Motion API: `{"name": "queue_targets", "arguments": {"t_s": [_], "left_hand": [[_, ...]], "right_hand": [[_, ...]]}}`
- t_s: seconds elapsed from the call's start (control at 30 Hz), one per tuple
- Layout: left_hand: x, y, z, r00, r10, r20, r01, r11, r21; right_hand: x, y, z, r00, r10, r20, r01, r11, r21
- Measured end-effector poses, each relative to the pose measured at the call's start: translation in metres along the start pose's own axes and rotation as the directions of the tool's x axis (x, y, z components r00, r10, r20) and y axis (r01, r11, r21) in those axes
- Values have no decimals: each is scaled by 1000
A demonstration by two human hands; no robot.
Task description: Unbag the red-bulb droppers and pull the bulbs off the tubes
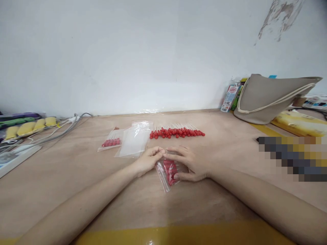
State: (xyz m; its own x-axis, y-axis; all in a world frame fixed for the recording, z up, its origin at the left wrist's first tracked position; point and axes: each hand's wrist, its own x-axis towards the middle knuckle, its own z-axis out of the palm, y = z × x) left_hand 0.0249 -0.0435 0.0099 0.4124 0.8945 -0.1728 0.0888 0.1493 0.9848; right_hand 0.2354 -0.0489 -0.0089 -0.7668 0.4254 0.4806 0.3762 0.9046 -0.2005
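Note:
My two hands meet at the middle of a wooden table (76, 190) over a small clear plastic bag (167, 173) filled with red-tipped sticks. My left hand (148, 160) pinches the bag's top edge, fingers closed. My right hand (187, 163) holds the bag from the right, thumb under its lower part and fingers curled over the top. Beyond the hands lies a row of loose red-tipped sticks (177, 132). To the left lie a stack of empty clear bags (134, 141) and one filled bag (111, 140).
A beige handbag (268, 98) stands at the back right beside a plastic bottle (230, 97). Yellow packets (298, 124) lie to the right. At the far left are grey cables (58, 131), yellow items (30, 126) and a flat white object (15, 158). White wall behind.

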Motion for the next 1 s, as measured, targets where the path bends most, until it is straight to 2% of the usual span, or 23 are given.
{"name": "queue_targets", "arguments": {"t_s": [0.07, 0.13, 0.23, 0.37, 0.43, 0.53, 0.6, 0.7, 0.83, 1.0], "left_hand": [[2, -1, -2, 995, -53, -87, 38, 985, -166], [3, -1, -3, 992, -79, -102, 48, 959, -279], [2, -1, -2, 993, -97, -67, 80, 973, -218], [2, -1, 5, 988, -118, -97, 110, 990, -83], [3, 0, 7, 988, -111, -109, 100, 990, -103], [3, -1, 7, 991, -94, -90, 81, 987, -142], [2, 0, 7, 995, -86, -50, 79, 988, -135], [-1, 1, 7, 996, -84, -3, 83, 992, -95], [-2, 2, 8, 997, -73, 14, 74, 997, -23], [-2, -2, 7, 997, -66, 37, 64, 997, 45]], "right_hand": [[-2, 3, 5, 993, 120, 16, -120, 993, 4], [-3, 7, 8, 969, 249, -3, -249, 969, -6], [-3, 11, 8, 931, 361, -54, -362, 932, -12], [-1, 13, 5, 922, 377, -91, -381, 924, -36], [2, 13, 2, 925, 346, -159, -358, 932, -58], [8, 13, 0, 929, 231, -288, -267, 959, -93], [12, 12, -1, 940, 138, -312, -185, 975, -124], [17, 9, -2, 964, 16, -264, -68, 980, -186], [22, 3, -7, 984, -87, -154, 39, 956, -290], [25, 0, -11, 968, -207, -142, 143, 920, -366]]}}
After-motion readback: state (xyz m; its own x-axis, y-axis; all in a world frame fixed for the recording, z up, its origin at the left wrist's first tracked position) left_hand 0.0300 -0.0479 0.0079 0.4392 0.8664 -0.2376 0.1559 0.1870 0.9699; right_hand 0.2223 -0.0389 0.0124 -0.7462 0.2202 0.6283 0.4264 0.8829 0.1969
